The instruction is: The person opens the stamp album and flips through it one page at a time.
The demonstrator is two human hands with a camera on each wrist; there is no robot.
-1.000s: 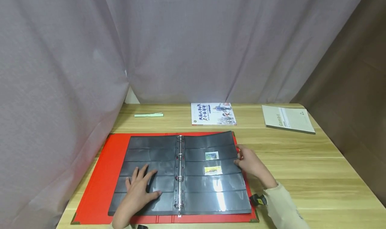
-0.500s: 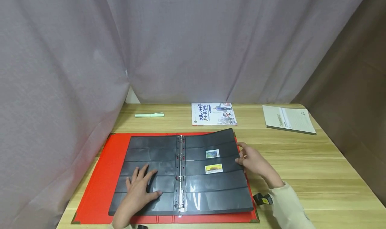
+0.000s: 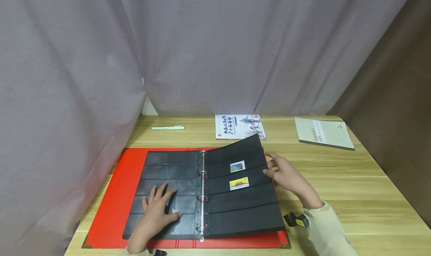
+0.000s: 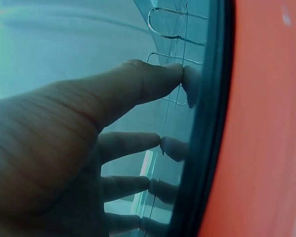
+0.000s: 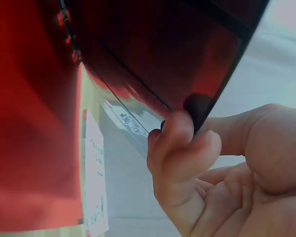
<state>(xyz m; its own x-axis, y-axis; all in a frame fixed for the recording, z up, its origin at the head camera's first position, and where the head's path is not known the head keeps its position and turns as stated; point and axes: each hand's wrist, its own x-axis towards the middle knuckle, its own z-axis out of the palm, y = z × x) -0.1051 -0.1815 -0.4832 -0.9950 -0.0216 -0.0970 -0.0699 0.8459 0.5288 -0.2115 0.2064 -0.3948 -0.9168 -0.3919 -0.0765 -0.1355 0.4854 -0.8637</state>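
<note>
A red ring binder (image 3: pixel 111 196) lies open on the table, with black pocket pages on both sides of its metal rings (image 3: pixel 202 188). My left hand (image 3: pixel 154 213) rests with spread fingers on the left page (image 3: pixel 171 172); in the left wrist view its fingertips (image 4: pixel 153 140) touch the glossy surface. My right hand (image 3: pixel 283 173) pinches the outer edge of the right page (image 3: pixel 242 211), which is raised and bowed above the red cover. That page carries a blue-green stamp (image 3: pixel 237 166) and a yellow stamp (image 3: pixel 239 183). In the right wrist view, thumb and fingers (image 5: pixel 180 143) grip the page edge from both sides.
Behind the binder lie a light green pen (image 3: pixel 168 128), a white picture book (image 3: pixel 240 126) and, farther right, a pale book marked "Gambit" (image 3: pixel 324 133). Grey curtains (image 3: pixel 215 54) hang behind the wooden table (image 3: pixel 353 188), and a brown one (image 3: pixel 394 87) on the right.
My right hand has lifted the right page's outer edge higher, its far corner rising until it overlaps the picture book in view. The left hand has stayed on the left page.
</note>
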